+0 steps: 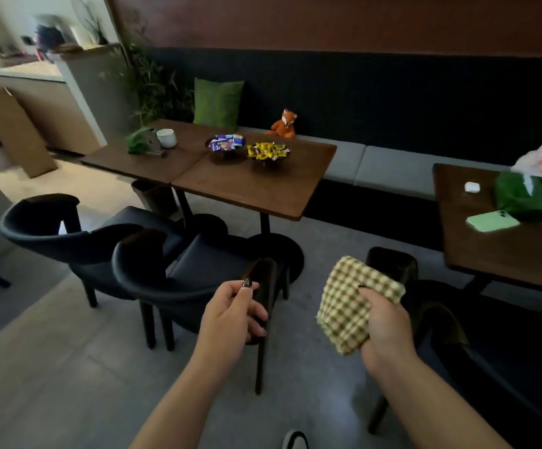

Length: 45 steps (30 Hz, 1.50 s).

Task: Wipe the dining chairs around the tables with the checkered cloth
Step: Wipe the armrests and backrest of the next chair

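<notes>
Gripping checkered cloth [353, 306] w/ right hand [384, 325] fingers, left hand [230, 315] fingers curled on chair [263, 286] armrest

Two chairs [153, 254] stand side by side before the left table [253, 183]. Two bowls [247, 150] sit near its far edge, a cup [166, 137] at its far left corner. A phone [492, 220] lies on the right table [503, 251], near its left edge.

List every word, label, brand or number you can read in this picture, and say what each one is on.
No text can be read anywhere.
Blue sweet wrappers in the bowl: printing too small and blurred.
Yellow sweet wrappers in the bowl beside it: dark marks, unreadable.
Green phone, white earbud case and checkered cloth: no lettering shows.
</notes>
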### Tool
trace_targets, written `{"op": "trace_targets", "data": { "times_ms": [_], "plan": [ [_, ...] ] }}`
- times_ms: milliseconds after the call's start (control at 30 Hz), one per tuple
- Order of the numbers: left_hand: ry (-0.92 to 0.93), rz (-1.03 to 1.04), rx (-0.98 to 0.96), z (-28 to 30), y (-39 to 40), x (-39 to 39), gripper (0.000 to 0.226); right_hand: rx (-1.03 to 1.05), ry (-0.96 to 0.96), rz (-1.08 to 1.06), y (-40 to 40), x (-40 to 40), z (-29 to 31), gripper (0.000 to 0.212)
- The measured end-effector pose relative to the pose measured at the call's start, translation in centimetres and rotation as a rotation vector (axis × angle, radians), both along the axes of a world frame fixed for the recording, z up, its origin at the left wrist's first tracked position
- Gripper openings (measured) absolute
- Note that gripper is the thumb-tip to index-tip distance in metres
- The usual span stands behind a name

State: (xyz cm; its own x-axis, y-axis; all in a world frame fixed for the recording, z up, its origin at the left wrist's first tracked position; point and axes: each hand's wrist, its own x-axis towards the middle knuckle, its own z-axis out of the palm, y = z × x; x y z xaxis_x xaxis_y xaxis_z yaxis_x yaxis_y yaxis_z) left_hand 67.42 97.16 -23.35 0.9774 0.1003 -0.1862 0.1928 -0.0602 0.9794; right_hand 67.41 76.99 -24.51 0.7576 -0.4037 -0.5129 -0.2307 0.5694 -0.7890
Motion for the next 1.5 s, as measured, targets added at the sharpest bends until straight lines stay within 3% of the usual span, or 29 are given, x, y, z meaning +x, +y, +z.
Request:
{"op": "trace_targets", "data": {
  "times_ms": [200, 467, 600, 767, 933, 1067, 1300, 1433, 1500],
  "plan": [
    [0.11, 0.07, 0.028, -5.0, 2.6, 11.4, 0.014, -0.233, 0.103, 0.07, 1.2, 11.8, -5.2, 0.027],
    [0.243, 0.085, 0.152, -13.9, 7.2, 21.8, 0.007, -0.509, 0.091, 0.179, 7.7, 22.6, -10.1, 0.02],
    [0.301, -0.052, 0.272, -18.8, 9.3, 24.7, 0.007, -0.534, -0.008, 0.206, 10.9, 24.4, -13.4, 0.029],
    [0.41, -0.235, 0.401, -24.1, 11.2, 27.4, 0.012, -0.93, 0.07, 0.47, 15.4, 23.7, -19.5, 0.039],
    [0.573, -0.319, 0.321, -26.9, 12.0, 29.9, 0.023, -0.923, 0.145, 0.512, 22.6, 20.2, -23.3, 0.066],
    [0.721, -0.361, 0.265, -28.8, 12.4, 31.4, 0.035, -1.114, 0.12, 0.517, 24.3, 20.4, -24.0, 0.064],
    [0.736, -0.804, 0.483, -30.4, 10.6, 33.4, 0.044, -1.282, 0.192, 0.874, 21.5, 24.7, -23.2, 0.054],
    [0.854, -0.835, 0.313, -32.1, 10.6, 33.8, 0.041, -1.32, 0.277, 1.006, 20.2, 27.0, -23.9, 0.057],
    [0.838, -0.87, 0.317, -33.0, 10.4, 33.9, 0.039, -1.359, 0.319, 1.026, 19.5, 28.8, -24.8, 0.058]
  ]
}}
